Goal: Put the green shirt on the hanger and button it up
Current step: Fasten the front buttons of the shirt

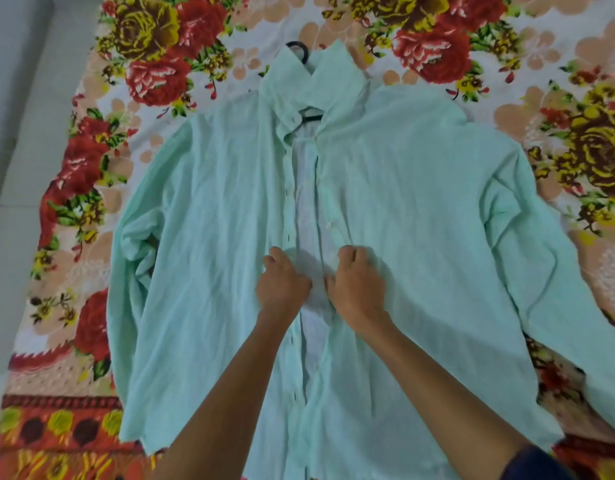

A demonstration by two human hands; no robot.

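A pale green shirt (420, 209) lies spread flat on a flowered bedspread, collar away from me, sleeves out to both sides. A black hanger (301, 50) sits inside it; its hook pokes out above the collar and a bit of its bar shows in the neck opening. The front stands open down the middle, showing the white inner side. My left hand (282, 289) pinches the buttonhole edge at mid-chest. My right hand (356, 285) grips the button edge right beside it. A white button (328, 225) shows just above my right hand.
The flowered bedspread (153, 74) with red and yellow roses covers the surface around the shirt. A grey floor or wall (18, 133) runs along the left edge. The right sleeve reaches to the frame's right border.
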